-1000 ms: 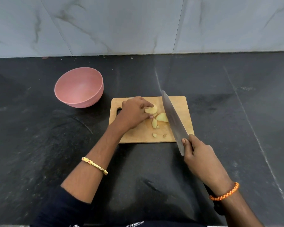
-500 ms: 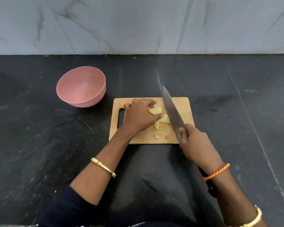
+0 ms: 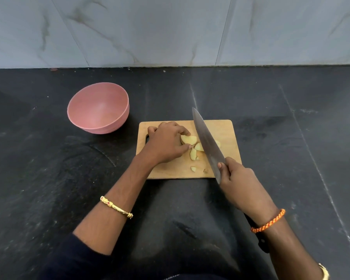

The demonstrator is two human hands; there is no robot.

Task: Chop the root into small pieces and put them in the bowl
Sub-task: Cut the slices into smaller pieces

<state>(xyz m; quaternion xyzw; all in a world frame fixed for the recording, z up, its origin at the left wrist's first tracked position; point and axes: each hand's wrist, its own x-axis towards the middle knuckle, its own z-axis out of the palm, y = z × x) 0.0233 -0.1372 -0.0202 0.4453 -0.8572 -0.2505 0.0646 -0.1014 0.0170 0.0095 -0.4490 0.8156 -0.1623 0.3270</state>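
Note:
On the wooden cutting board my left hand grips the pale yellow root with curled fingers. Several cut pieces lie just right of and below it, two small bits nearer the front edge. My right hand holds a large knife by its handle, thumb against the blade's heel. The blade slants across the board, just right of the root, over the cut pieces. The pink bowl stands left of the board and holds nothing.
The board and bowl sit on a dark stone counter. A grey marble wall rises behind it. The knife's black handle end sticks out under my right wrist.
The knife slid forward over the board and then drew back a little towards me. My left hand stayed on the root, with its fingers shifting slightly.

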